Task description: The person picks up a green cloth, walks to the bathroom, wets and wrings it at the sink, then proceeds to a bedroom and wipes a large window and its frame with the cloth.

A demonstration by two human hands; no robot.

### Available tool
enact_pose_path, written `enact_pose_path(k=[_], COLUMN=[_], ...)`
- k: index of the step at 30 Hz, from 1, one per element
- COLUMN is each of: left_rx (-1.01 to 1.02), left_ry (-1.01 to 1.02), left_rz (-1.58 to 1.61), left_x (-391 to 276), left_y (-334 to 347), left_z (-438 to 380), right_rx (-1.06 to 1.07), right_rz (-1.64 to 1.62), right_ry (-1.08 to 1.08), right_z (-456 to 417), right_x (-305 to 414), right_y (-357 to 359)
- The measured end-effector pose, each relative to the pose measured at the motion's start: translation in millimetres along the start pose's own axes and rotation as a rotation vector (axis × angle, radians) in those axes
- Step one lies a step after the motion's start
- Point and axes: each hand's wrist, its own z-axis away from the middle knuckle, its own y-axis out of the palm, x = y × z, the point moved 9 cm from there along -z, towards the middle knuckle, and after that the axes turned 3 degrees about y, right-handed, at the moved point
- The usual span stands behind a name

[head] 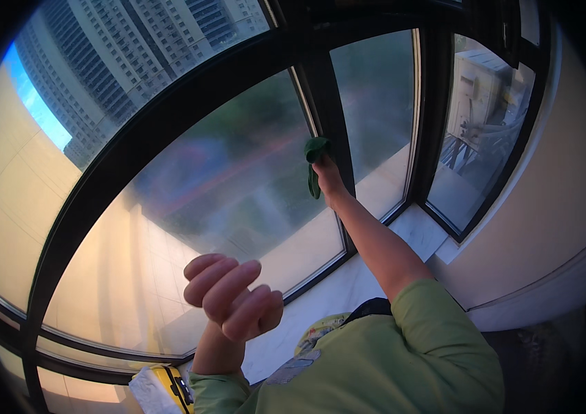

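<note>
My right hand (328, 178) reaches far out and grips a bunched green cloth (317, 150). The cloth lies at the right edge of a large window pane (231, 160), beside the dark upright window frame (331, 119). One end of it hangs below my fingers. Nearer to me, my left hand (233, 295) is raised before the lower part of the same pane. Its fingers are loosely curled in together, and nothing shows in them. Hazy smears blur the view through the glass.
A narrower pane (375, 108) and a side window (479, 139) stand to the right; a metal box unit (479, 85) shows outside. Below runs a white marble sill (318, 295). A yellow case (174, 385) with white cloth (148, 390) over it sits low on the left.
</note>
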Motion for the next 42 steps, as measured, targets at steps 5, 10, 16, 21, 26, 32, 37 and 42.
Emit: enact_pose_path(k=[5,10,16,21,26,32,37,42], left_rx=[0.294,0.608,0.655,0.702,0.708,0.524,0.316,0.138], left_ry=[-0.393,-0.751,-0.694,-0.674,-0.693,-0.586,-0.248,0.117], left_rz=[0.23,0.508,0.585,0.532,0.5,0.457,0.461,0.295], left_x=[51,59,46,40,45,41,-4,-72], left_y=[78,140,179,192,172,164,184,241], left_z=[57,124,128,142,150,83,-39,-149], right_rx=[0.034,0.189,0.316,0.423,0.259,0.119,0.11,0.276], right_rz=[-0.84,-0.936,-0.89,-0.887,-0.944,-0.929,-0.899,-0.881], right_ry=[0.363,0.224,0.177,0.233,0.205,0.125,0.02,-0.038], right_z=[30,91,118,126,121,101,63,19], right_x=[-30,48,69,57,44,77,115,153], right_y=[-46,-37,-9,12,-5,-45,-103,-171])
